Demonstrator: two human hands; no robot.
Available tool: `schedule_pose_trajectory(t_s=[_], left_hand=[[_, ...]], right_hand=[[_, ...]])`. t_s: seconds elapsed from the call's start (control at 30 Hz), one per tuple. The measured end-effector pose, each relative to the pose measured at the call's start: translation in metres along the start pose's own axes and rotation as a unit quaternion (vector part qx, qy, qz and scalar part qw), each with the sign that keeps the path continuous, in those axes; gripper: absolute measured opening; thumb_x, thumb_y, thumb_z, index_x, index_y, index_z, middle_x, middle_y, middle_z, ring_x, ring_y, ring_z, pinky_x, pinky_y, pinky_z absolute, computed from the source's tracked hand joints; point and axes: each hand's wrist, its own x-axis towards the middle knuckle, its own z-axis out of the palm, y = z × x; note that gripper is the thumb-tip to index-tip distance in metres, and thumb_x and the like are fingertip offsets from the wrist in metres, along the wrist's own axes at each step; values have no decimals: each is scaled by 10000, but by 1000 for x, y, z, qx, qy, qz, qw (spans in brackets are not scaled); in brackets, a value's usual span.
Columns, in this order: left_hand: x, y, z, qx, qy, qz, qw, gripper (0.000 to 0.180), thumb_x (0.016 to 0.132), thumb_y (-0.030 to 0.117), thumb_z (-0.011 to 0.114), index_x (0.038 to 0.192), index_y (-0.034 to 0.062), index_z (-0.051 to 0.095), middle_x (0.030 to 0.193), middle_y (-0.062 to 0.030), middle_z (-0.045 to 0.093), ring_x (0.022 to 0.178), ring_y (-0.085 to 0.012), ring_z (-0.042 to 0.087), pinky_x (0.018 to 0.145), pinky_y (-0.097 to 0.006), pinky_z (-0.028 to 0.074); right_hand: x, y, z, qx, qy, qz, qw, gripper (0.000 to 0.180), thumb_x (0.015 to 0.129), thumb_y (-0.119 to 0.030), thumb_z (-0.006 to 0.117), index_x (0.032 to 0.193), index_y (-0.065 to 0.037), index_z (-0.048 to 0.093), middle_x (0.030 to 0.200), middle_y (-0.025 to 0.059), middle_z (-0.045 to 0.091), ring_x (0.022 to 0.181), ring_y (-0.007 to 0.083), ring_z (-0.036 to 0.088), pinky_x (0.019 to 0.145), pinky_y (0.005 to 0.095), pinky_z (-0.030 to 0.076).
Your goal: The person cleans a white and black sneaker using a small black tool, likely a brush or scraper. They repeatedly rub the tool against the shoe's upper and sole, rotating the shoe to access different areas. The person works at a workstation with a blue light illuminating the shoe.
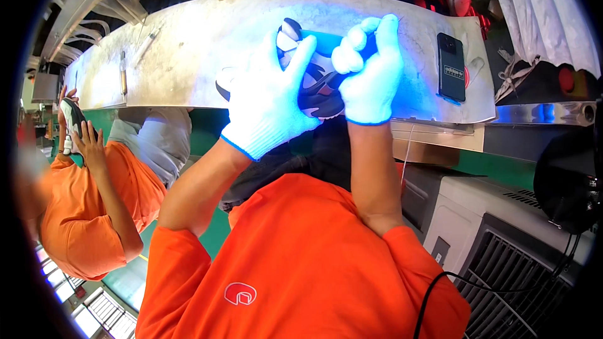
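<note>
Here's the big one first: the pale surface (195, 28) sweeps from your 10 o'clock right over to 2, blotchy with marks and washed in blue light around the work. Your orange shirt (295, 263) fills 6 o'clock, a rounded emblem on it. Over at 4, a big grey box (458, 207) with a dark slatted grille (509, 270) sits beside you. Swing to 9: a co-worker (88, 213), also in orange, is holding up a dark-and-white sneaker (73, 125). White cloth (546, 6) hangs in folds out at 2.

Now the action, at 12! Both your hands wear white gloves with blue cuffs, bleached bright by the glare. Your left hand (270, 97) comes in back upward, thumb standing well apart from the fingers, gripping the shoe (320, 81) in that gap. Your right hand (375, 72) is up close on the other side, fingers curled in; whether they pinch anything, you can't tell from here. And the shoe itself, grey, black and white, is right between the two, over the near edge of the surface, partly covered by your gloves. A turquoise patch (323, 41) shows just above it, too hidden to make out.

Smaller stuff: a black phone (451, 66) lies flat at 2, well clear of your right hand. Off at 10, a slender brownish stick (123, 78) lies near a pale stick (144, 48). And a black cable (433, 289) loops by your right sleeve, between 4 and 5.
</note>
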Motion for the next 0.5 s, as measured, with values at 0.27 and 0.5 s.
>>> schedule_pose_trajectory(t_s=[0.27, 0.5], left_hand=[[-8, -7, 1, -74, 80, 35, 993, 1010, 629, 381, 1046, 1551, 265, 649, 1478, -260, 582, 1213, -462, 691, 948, -539, 616], [-10, -4, -4, -91, 74, 34, 993, 990, 590, 367, 1049, 1508, 238, 701, 1457, -274, 591, 1192, -448, 697, 921, -518, 608]], right_hand=[[18, -21, -31, 166, -77, 122, 976, 467, 1189, -552, 514, 1067, -132, 678, 751, 11, 579, 548, 144, 482, 499, 335, 368], [-8, -85, -52, -339, -3, -39, 940, 361, 1123, -311, 716, 1329, -16, 680, 1083, 102, 798, 546, 106, 564, 471, 297, 472]])
